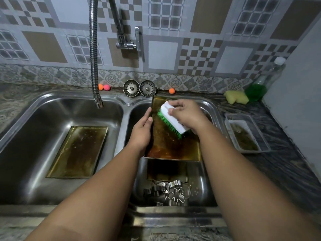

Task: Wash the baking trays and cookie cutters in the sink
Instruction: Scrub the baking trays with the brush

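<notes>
Over the right basin of the steel double sink, a greasy gold baking tray stands tilted. My left hand grips its left edge. My right hand holds a white scrub brush with green bristles, bristles pressed on the tray's stained face. A second dirty gold tray lies flat in the left basin. Several metal cookie cutters, one a gingerbread-man outline, lie at the bottom of the right basin, near its front wall. Another dark tray sits under the tilted one.
A flexible faucet hose hangs over the left basin. Two sink strainers and small coloured balls sit on the back ledge. On the right counter are a clear container with murky liquid, a yellow sponge, a green scrubber and a bottle.
</notes>
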